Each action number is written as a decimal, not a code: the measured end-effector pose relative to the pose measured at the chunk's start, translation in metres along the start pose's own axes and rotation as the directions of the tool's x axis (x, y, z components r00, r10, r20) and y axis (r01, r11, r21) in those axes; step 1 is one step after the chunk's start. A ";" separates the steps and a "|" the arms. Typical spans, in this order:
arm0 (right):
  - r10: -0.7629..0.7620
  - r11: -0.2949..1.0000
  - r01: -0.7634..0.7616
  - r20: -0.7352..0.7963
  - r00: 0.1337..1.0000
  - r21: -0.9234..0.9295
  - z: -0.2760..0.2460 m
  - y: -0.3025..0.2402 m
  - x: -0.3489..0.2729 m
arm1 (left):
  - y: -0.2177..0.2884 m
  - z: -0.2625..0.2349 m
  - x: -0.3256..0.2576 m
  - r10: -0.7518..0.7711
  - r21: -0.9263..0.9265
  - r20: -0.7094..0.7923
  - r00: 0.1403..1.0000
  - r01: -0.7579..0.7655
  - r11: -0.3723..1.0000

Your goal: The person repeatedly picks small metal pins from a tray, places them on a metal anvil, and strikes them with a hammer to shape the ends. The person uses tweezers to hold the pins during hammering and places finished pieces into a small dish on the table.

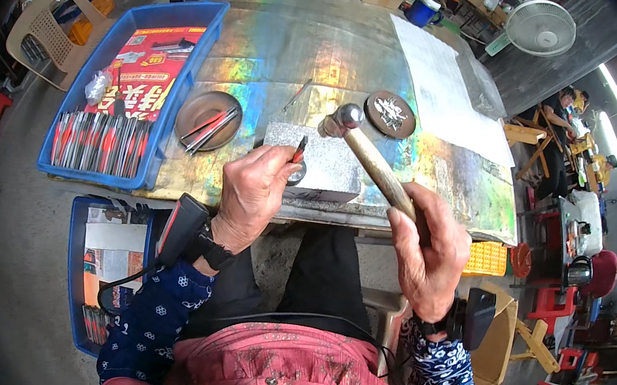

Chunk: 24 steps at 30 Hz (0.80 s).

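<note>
My left hand (253, 189) is closed in a pinch on a small black-and-red strip (301, 149), whose tip points up over the near left part of a speckled grey block (331, 166). A dark round piece (296, 175) shows beside those fingers; I cannot make out what it is. In my right hand (430, 247) is a hammer (378, 169), gripped by its worn wooden handle. Its rounded metal head hangs above the block's far right part. To the left, a brown dish (188, 116) holds several red, black and silver strips. Small whitish pieces lie in another dish (371, 109).
A blue tray (153, 160) on the table's left holds a row of strips and red printed packaging. Below it stands a second blue bin (72, 270). White sheeting (446, 94) covers the far right. A fan (540, 28) and a person (556, 120) are beyond the table.
</note>
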State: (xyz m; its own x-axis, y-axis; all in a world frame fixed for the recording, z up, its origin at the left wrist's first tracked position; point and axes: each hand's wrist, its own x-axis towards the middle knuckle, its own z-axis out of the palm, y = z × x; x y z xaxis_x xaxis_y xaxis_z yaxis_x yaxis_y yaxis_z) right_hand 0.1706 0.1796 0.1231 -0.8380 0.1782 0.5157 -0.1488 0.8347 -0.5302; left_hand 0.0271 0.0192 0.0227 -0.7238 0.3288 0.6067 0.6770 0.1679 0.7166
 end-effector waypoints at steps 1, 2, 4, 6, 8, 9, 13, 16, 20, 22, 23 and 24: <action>-0.039 0.999 0.039 -0.023 0.999 0.005 -0.001 -0.004 0.001 | 0.000 0.001 0.000 -0.001 -0.006 -0.006 1.000 0.001 1.000; -0.070 0.997 0.071 -0.058 0.996 0.023 -0.002 -0.007 0.001 | 0.000 0.001 -0.001 -0.003 -0.017 -0.014 1.000 0.003 1.000; -0.086 0.994 0.090 -0.065 0.994 0.056 -0.005 -0.013 0.003 | -0.001 0.001 -0.002 -0.025 -0.021 0.000 1.000 0.025 0.999; -0.077 0.997 0.077 0.063 0.995 -0.009 -0.011 -0.018 0.007 | -0.001 0.001 -0.003 -0.017 -0.008 -0.001 1.000 0.017 1.000; -0.084 0.996 0.085 0.064 0.994 -0.015 -0.018 -0.025 0.009 | -0.002 0.002 -0.002 -0.009 0.001 -0.002 1.000 0.009 1.000; -0.027 1.000 0.028 0.050 0.998 -0.007 -0.023 -0.031 0.008 | -0.002 0.002 -0.002 -0.010 0.003 0.000 1.000 0.010 1.000; -0.140 0.942 0.204 -0.240 0.961 0.266 -0.022 -0.039 0.010 | 0.000 0.002 -0.003 -0.025 -0.033 -0.009 1.000 0.024 0.999; -0.116 0.993 0.117 0.073 0.991 -0.011 -0.010 -0.028 0.016 | -0.001 0.001 -0.002 0.004 0.000 -0.020 1.000 -0.004 1.000; 0.033 0.999 -0.039 0.172 0.985 0.032 -0.011 -0.022 0.015 | -0.001 0.001 -0.002 -0.013 0.024 0.005 1.000 0.013 1.000; 0.034 0.999 -0.039 0.180 0.983 0.025 -0.016 -0.026 0.015 | -0.002 0.001 -0.001 -0.010 0.027 0.005 1.000 0.010 1.000; 0.047 0.998 -0.052 0.180 0.983 0.020 -0.019 -0.029 0.016 | -0.002 0.002 0.000 -0.005 0.026 0.003 1.000 0.005 1.000; 0.094 0.996 -0.093 0.201 0.975 -0.014 -0.023 -0.033 0.017 | -0.002 0.001 -0.001 -0.003 0.024 0.001 1.000 0.003 1.000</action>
State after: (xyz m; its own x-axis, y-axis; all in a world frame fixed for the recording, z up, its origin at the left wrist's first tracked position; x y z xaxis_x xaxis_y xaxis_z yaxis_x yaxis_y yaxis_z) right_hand 0.1729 0.1669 0.1650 -0.9368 0.1471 0.3175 -0.0629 0.8218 -0.5663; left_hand 0.0265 0.0201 0.0205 -0.7256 0.3289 0.6044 0.6779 0.1910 0.7099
